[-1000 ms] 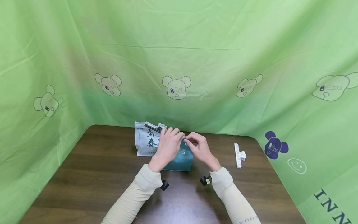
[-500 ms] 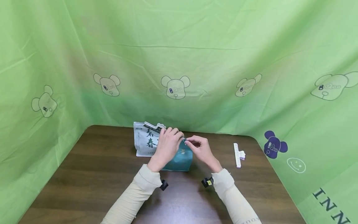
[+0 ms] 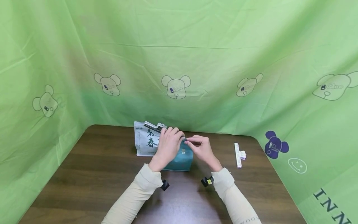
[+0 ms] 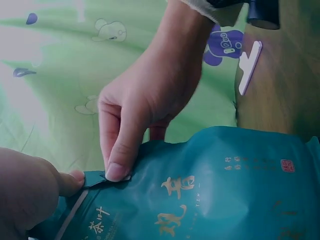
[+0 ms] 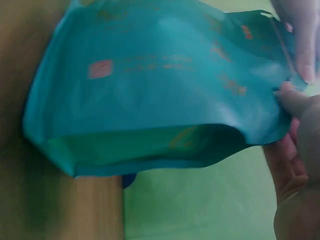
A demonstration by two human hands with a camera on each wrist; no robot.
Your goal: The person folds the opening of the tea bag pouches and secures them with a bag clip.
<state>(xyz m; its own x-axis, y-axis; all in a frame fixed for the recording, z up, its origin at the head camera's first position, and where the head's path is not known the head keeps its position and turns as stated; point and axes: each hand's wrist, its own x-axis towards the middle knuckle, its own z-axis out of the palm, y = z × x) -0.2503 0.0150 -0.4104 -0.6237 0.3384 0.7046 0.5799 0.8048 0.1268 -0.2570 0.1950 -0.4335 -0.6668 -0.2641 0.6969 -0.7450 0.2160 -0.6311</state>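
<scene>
A teal pouch of tea (image 3: 181, 163) with gold characters stands upright on the table. My left hand (image 3: 167, 147) covers its upper left part, fingers and thumb pinching the top edge. At the top right corner, my right hand (image 3: 202, 149) pinches the edge between thumb and forefinger. The left wrist view shows the pouch (image 4: 215, 195) close up, with a small strip of its top edge drawn up between the two thumbs and a pale line running just below. In the right wrist view, the pouch (image 5: 150, 95) has a folded-in side, and both hands meet at its top.
Behind my left hand stands a white pouch (image 3: 143, 144) with dark characters, a black-and-white clip (image 3: 152, 127) across its top corner. A white sealing clip (image 3: 238, 155) lies to the right on the brown table (image 3: 92, 174). Green cloth (image 3: 176, 56) hangs around the back and sides.
My right hand has shifted slightly right and down at the pouch's top corner, still pinching the edge. The left hand and both pouches have stayed in place.
</scene>
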